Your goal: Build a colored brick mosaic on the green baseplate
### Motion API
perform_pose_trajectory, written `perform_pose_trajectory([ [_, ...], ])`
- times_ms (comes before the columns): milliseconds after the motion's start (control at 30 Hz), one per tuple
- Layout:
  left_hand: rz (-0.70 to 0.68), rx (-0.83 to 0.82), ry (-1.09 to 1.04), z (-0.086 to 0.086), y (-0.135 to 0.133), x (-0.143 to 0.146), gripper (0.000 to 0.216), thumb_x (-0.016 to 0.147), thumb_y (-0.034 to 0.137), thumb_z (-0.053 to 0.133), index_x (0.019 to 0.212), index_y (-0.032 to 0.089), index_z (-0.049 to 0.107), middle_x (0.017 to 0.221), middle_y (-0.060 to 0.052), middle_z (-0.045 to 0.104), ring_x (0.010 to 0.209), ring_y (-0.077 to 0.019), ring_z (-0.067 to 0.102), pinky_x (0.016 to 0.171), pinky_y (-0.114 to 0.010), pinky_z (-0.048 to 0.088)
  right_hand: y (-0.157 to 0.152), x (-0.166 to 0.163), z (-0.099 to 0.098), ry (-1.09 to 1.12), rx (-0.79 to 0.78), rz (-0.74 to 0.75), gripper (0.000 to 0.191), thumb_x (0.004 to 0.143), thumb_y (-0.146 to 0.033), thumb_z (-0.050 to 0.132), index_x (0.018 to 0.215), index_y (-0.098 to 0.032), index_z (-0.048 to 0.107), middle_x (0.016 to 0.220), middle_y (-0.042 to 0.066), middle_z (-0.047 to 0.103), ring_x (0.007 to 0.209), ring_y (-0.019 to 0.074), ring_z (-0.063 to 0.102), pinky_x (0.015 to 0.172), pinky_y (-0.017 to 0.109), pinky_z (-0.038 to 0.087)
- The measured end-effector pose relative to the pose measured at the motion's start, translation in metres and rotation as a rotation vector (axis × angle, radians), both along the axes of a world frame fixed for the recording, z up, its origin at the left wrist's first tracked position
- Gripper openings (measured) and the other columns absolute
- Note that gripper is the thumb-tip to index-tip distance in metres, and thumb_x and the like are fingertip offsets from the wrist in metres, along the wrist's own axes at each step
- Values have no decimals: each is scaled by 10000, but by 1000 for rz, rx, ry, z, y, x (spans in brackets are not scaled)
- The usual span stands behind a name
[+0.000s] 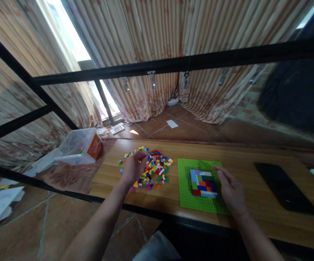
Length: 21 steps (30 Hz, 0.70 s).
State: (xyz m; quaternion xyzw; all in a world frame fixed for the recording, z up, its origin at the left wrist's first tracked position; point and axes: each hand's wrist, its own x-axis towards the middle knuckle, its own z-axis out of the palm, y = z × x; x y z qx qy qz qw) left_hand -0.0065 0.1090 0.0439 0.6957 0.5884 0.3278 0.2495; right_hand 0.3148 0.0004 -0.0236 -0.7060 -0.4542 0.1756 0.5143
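Observation:
My left hand [135, 166] hangs over the left part of a pile of small colourful toy building bricks [155, 168]. Its thumb and index finger come together, and whatever is between them, if anything, is too small to make out. To the right of the pile lies a green studded baseplate [184, 195]. On this plate stands a low block built of bricks [204, 184] in blue, red, orange, white and other colours. Beside the block's right side is my right hand [231, 190], fingers stretched toward the plate's upper right, with no brick visible in them.
A wooden table [170, 203] bears these things, with a black flat phone-like slab [286, 188] at the right. A clear plastic box [80, 145] with an orange label stands left of the table. Black metal bars [157, 68] cross in front of curtains [151, 32].

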Motion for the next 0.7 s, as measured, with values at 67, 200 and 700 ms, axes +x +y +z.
perform_pose_trajectory([
  [67, -150, -112, -318, -1, -27, 24, 163, 812, 308, 595, 870, 168, 655, 811, -30, 674, 768, -160, 612, 710, -259, 464, -8, -5, 12, -1, 44, -42, 416, 855, -516, 501, 1061, -204, 684, 1096, 93, 695, 1048, 256, 623, 947, 440, 455],
  [200, -229, -425, -700, -5, -74, 77, 246, 741, 375, 692, 844, 153, 679, 767, -15, 652, 713, -124, 568, 673, -233, 436, -30, -30, 36, -75, 12, 189, 356, 840, -491, 564, 1077, -255, 685, 1140, 66, 673, 1075, 240, 609, 972, 432, 446],
  [700, -281, -806, -975, -21, -118, 124, 301, 664, 350, 757, 853, 127, 685, 657, 4, 608, 592, -85, 512, 604, -235, 390, -66, -49, 28, -80, -112, 401, 292, 864, -453, 575, 1083, -295, 686, 1085, 46, 684, 1052, 232, 612, 924, 432, 488],
])
